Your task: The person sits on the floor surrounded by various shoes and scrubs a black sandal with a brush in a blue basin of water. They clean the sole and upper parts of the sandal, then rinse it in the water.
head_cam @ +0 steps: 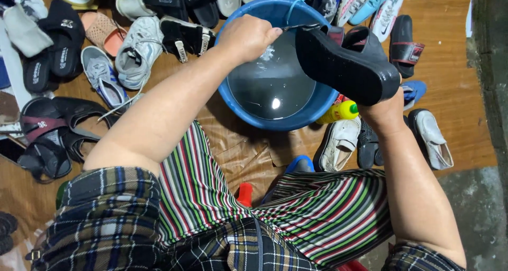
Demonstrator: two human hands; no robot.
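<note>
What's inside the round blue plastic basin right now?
The blue plastic basin holds clear water with some foam. The black sandal, held above it, covers the far right side.

Right hand (385, 112) mostly hidden behind black sandal (346, 65); yellow bottle (338, 111) half hidden by basin (264, 120) rim; shoes beyond basin cut by top edge.

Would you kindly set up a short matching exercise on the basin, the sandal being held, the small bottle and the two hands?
Things:
1. blue basin
2. black sandal
3. yellow bottle
4. left hand

Descriptions:
A. lies on the floor beside the basin, green cap
B. grips a thin tool over the water
C. holds water
D. held up sole outward by the right hand

Pairs: 1-C, 2-D, 3-A, 4-B
</note>
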